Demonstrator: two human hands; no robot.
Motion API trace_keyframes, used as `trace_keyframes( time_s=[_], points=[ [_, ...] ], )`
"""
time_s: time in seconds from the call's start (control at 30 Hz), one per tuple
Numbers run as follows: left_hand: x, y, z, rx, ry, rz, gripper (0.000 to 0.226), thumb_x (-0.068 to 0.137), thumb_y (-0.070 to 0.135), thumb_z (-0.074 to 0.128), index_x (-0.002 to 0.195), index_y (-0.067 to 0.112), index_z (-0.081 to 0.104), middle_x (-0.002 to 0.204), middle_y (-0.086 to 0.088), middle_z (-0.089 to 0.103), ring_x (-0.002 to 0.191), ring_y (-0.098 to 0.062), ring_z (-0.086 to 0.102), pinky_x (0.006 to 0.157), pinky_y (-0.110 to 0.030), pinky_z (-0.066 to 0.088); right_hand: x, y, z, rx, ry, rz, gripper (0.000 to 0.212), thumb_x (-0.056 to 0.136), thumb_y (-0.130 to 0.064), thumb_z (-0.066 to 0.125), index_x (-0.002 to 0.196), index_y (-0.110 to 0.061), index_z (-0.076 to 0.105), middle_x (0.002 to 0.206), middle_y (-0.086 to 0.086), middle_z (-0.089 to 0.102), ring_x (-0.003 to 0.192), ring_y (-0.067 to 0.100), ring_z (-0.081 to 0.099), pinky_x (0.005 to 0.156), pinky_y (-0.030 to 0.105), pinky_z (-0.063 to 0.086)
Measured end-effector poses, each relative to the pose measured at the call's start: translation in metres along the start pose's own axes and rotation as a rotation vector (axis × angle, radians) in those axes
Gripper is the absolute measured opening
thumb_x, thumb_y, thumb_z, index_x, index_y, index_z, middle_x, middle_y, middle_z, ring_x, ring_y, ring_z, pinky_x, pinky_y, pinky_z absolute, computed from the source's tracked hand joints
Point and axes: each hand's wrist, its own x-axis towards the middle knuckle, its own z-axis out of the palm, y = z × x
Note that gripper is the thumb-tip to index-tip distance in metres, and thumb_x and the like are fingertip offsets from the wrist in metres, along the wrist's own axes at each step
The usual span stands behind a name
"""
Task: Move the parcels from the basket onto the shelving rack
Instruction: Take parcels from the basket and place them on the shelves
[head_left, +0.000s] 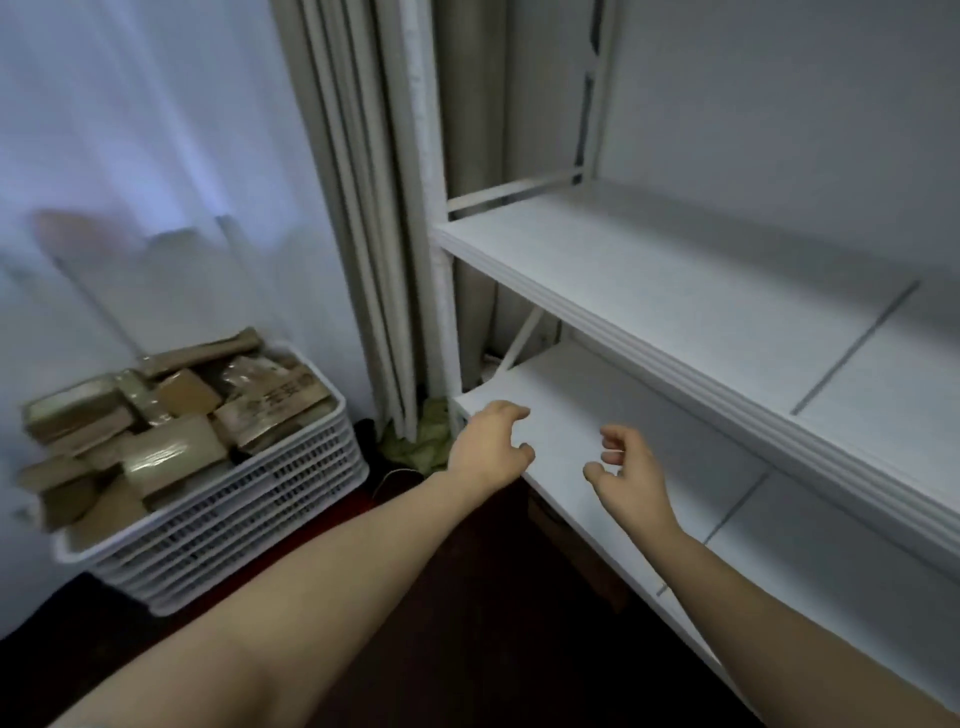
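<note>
**Rack bare, basket heaped: job barely starting**

Both hands are hovering empty over the front-left corner of the lower shelf (597, 400). The L hand (488, 447) is hanging w/ fingers loosely curled, gripping nothing. The R hand (631, 467) is doing the same, thumb & fingers apart w/ nothing between them. Can't tell whether either is actually touching the board.

Progress: the parcels (171, 452) are all sitting in the white slatted basket (249, 499), which is standing on the floor (467, 597) by the curtain (353, 208), left of the shelving rack (649, 280) & well apart from both hands. They're brown boxes & tape-wrapped packets, piling up above the rim. The upper shelf (675, 270) & the lower one are showing no parcel in the part in view. So approx. nothing is done as far as can be seen, and the whole load is waiting to be moved. The rest of the rack is running out of frame, so I'm not judging that.

Writing: one brown parcel (280, 395) near the top of the heap is showing big dark printed characters on its side, too blurred to read. No brand or label is coming through anywhere else.
</note>
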Motion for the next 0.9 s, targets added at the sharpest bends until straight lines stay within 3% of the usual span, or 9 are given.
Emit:
trace_keyframes(
  time_s=[0.23, 0.4, 0.57, 0.7, 0.8, 0.9],
  points=[
    [-0.013, -0.194, -0.120, -0.026, 0.085, -0.339, 0.057, 0.086, 0.024, 0.061, 0.141, 0.015, 0.045, 0.143, -0.005, 0.043, 0.128, -0.024, 0.046, 0.100, -0.032, 0.041, 0.038, -0.098, 0.218, -0.042, -0.390, -0.015, 0.052, 0.084, -0.014, 0.065, 0.133, -0.011, 0.047, 0.129, 0.010, 0.052, 0.103, 0.016, 0.054, 0.087, 0.027, 0.043],
    [-0.023, -0.297, -0.177, -0.086, 0.149, -0.594, 0.060, 0.089, 0.027, 0.062, 0.143, 0.019, 0.040, 0.147, -0.005, 0.038, 0.126, -0.024, 0.048, 0.097, -0.035, 0.048, 0.042, -0.151, 0.341, -0.127, -0.652, -0.036, 0.057, 0.087, -0.022, 0.067, 0.137, -0.013, 0.042, 0.137, 0.007, 0.044, 0.115, 0.019, 0.052, 0.084, 0.025, 0.041],
    [-0.018, -0.372, -0.211, -0.163, 0.237, -0.765, 0.059, 0.087, 0.026, 0.064, 0.141, 0.016, 0.042, 0.142, -0.007, 0.044, 0.113, -0.024, 0.056, 0.091, -0.035, 0.051, 0.073, -0.186, 0.429, -0.203, -0.784, -0.093, 0.059, 0.087, -0.023, 0.067, 0.139, -0.013, 0.040, 0.139, 0.008, 0.044, 0.120, 0.020, 0.049, 0.085, 0.027, 0.043],
    [-0.001, -0.433, -0.233, -0.183, 0.288, -0.866, 0.062, 0.087, 0.023, 0.062, 0.144, 0.018, 0.038, 0.146, -0.003, 0.041, 0.116, -0.025, 0.056, 0.091, -0.036, 0.051, 0.113, -0.205, 0.503, -0.219, -0.898, -0.124, 0.058, 0.086, -0.023, 0.067, 0.137, -0.014, 0.040, 0.135, 0.005, 0.045, 0.113, 0.015, 0.048, 0.081, 0.024, 0.041],
    [0.014, -0.469, -0.252, -0.174, 0.323, -0.924, 0.061, 0.088, 0.023, 0.062, 0.144, 0.017, 0.039, 0.146, -0.003, 0.041, 0.128, -0.022, 0.047, 0.098, -0.032, 0.042, 0.144, -0.218, 0.551, -0.207, -0.958, -0.142, 0.056, 0.086, -0.021, 0.067, 0.135, -0.016, 0.042, 0.132, 0.004, 0.047, 0.110, 0.015, 0.049, 0.079, 0.024, 0.043],
    [0.038, -0.506, -0.280, -0.182, 0.342, -0.994, 0.061, 0.085, 0.022, 0.063, 0.142, 0.016, 0.041, 0.142, -0.007, 0.045, 0.126, -0.023, 0.047, 0.098, -0.032, 0.042, 0.183, -0.241, 0.601, -0.234, -1.018, -0.179, 0.056, 0.086, -0.016, 0.066, 0.136, -0.016, 0.042, 0.132, 0.004, 0.047, 0.107, 0.012, 0.050, 0.068, 0.018, 0.044]
  ],
)
